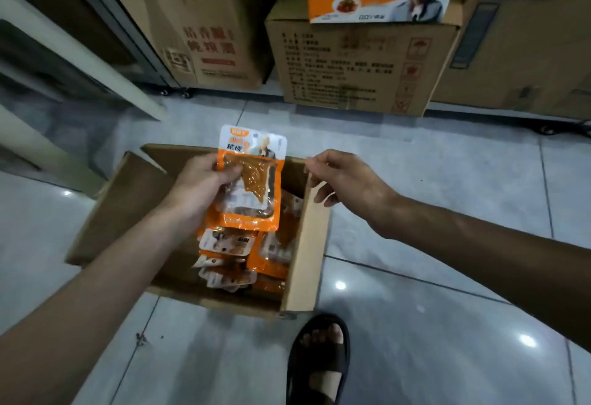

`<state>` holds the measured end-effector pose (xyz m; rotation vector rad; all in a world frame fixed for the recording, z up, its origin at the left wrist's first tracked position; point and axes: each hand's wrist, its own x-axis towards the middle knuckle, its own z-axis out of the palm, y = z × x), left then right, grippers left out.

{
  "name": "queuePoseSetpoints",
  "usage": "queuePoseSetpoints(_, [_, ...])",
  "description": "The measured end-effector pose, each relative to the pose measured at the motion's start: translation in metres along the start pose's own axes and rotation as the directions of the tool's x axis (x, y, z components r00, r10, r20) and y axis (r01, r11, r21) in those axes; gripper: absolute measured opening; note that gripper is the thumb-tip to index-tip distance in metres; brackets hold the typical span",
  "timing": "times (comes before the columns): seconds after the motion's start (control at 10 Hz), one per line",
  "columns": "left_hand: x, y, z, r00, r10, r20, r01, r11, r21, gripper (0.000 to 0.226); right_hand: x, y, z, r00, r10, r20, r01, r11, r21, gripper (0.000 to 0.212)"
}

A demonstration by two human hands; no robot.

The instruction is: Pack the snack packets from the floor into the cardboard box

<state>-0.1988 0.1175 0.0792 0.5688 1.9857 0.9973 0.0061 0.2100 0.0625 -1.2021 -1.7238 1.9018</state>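
Head view: the left hand [204,183] grips an orange-and-clear plastic snack packet [252,187] above the open brown cardboard box [105,219], where more packets [228,244] lie heaped; the right hand [348,180] pinches the box's right flap [307,244]. If that pinch slips, the flap may fold inward and block the drop.

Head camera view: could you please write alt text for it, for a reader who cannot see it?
A person's left hand holds orange snack packets above an open cardboard box on a tiled floor, already partly filled with matching packets. The right hand grips the box's right flap; larger cartons stand behind.
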Motion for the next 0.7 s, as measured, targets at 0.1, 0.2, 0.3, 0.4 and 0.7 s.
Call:
queuePoseSetpoints(0.1, [0.005, -0.021, 0.001, 0.997, -0.068, 0.025, 0.068, 0.998, 0.007, 0.015, 0.003, 0.006, 0.008, 0.999, 0.03, 0.013, -0.03, 0.999, -0.031, 0.029])
queuePoseSetpoints(0.2, [0.015, -0.053, 0.027, 0.987, -0.152, 0.041, 0.145, 0.978, 0.152, 0.015, 0.005, 0.02, 0.01, 0.996, 0.091, 0.017, -0.089, 0.993, -0.081, 0.031])
queuePoseSetpoints(0.3, [0.029, -0.076, 0.042, 0.993, -0.118, 0.016, 0.1, 0.901, 0.423, 0.02, 0.006, 0.031, 0.009, 0.992, 0.129, 0.014, -0.127, 0.987, -0.101, 0.031])
queuePoseSetpoints(0.4, [0.037, -0.091, 0.051, 0.999, -0.032, -0.017, 0.036, 0.788, 0.614, 0.02, 0.007, 0.046, 0.007, 0.986, 0.169, 0.012, -0.167, 0.98, -0.109, 0.031])
queuePoseSetpoints(0.7, [0.012, -0.064, 0.038, 0.993, 0.107, 0.045, -0.101, 0.597, 0.796, 0.029, -0.016, 0.031, -0.01, 0.98, 0.195, 0.038, -0.179, 0.951, -0.252, 0.02])
